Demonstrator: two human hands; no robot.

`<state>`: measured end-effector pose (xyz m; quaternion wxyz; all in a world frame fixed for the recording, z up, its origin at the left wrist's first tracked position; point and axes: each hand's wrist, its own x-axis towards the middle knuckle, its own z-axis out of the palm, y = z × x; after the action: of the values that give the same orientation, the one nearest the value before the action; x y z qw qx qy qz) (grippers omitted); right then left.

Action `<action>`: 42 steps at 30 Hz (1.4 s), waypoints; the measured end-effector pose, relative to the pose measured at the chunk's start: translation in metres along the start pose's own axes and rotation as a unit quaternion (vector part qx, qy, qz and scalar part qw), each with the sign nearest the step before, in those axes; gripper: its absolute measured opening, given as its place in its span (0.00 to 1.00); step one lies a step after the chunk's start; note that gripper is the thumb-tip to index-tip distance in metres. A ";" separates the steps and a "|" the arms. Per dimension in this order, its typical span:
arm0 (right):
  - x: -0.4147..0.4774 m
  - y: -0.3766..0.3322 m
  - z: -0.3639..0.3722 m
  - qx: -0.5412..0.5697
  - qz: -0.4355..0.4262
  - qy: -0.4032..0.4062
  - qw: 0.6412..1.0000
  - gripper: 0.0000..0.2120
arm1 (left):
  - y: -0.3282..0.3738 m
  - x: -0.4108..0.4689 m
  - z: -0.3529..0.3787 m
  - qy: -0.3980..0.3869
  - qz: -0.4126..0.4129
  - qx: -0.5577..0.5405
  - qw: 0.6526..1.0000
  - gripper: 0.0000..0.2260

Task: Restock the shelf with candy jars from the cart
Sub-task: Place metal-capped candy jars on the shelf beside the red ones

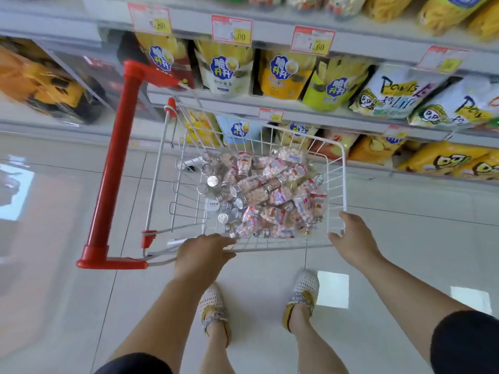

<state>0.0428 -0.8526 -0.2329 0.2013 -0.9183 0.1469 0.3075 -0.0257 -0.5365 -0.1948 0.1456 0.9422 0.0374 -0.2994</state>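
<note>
A white wire cart (pixel 336 163) with a red handle (pixel 114 163) stands in front of me on the tiled floor. Its basket holds a heap of several clear candy jars (pixel 264 193) with silver lids and pink-white sweets inside. My left hand (pixel 201 255) grips the basket's near rim at its left part. My right hand (pixel 353 238) grips the near right corner of the rim. The shelf (pixel 310 114) runs beyond the cart, stocked with snack bags.
Yellow, white and green snack bags (pixel 283 74) fill the shelf tiers, with red price tags (pixel 231 29) on the edges. A chest freezer (pixel 40 76) stands at the left. Glossy floor tiles (pixel 405 238) surround the cart. My two feet (pixel 301 295) stand just behind it.
</note>
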 end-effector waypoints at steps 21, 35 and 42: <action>-0.014 -0.204 0.086 -0.048 -0.154 0.168 0.972 0.18 | -0.198 0.005 -0.055 0.092 -0.084 -0.005 0.992 0.15; 0.048 -0.260 0.124 -0.055 -0.020 -0.101 0.993 0.25 | -0.186 0.109 -0.075 0.031 -0.194 -0.294 0.935 0.33; 0.053 -0.266 0.147 -0.067 -0.006 -0.071 0.995 0.28 | -0.191 0.165 -0.040 0.041 -0.205 -0.474 0.855 0.31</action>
<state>0.1136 -0.5599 -0.2987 0.1513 -0.9065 0.1057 0.3797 0.1014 -0.3445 -0.3066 0.5081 0.7416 0.3730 -0.2296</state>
